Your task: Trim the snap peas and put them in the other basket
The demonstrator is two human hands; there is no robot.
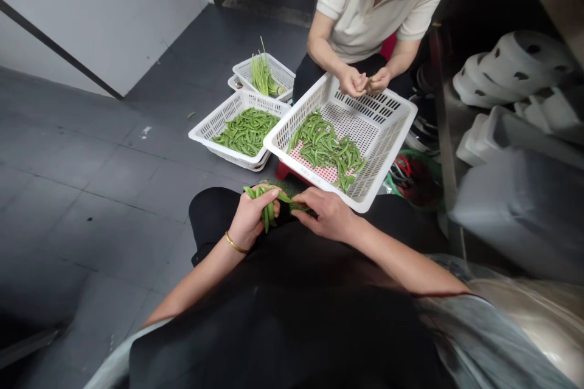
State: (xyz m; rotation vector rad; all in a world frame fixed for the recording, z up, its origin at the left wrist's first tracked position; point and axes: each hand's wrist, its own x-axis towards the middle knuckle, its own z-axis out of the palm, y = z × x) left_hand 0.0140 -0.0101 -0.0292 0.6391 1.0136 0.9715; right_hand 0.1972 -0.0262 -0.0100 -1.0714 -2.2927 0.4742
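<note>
A small bunch of green pea pods [268,213] is gripped in my left hand [246,217], which wears a gold bangle. One pod [285,197] sticks out of the bunch towards my right hand [329,216], whose thumb and forefinger pinch at its end. Both hands are over my lap, just in front of a large white slotted basket [385,149]. A loose heap of pea pods [319,143] lies in that basket, on its front and left part.
Left of it, a lower white basket [205,130] is full of pods [249,130]. Behind stands a basket with long green stems [262,76]. A co-worker's hands [365,80] work over the large basket's far rim. White containers [511,67] line the right side.
</note>
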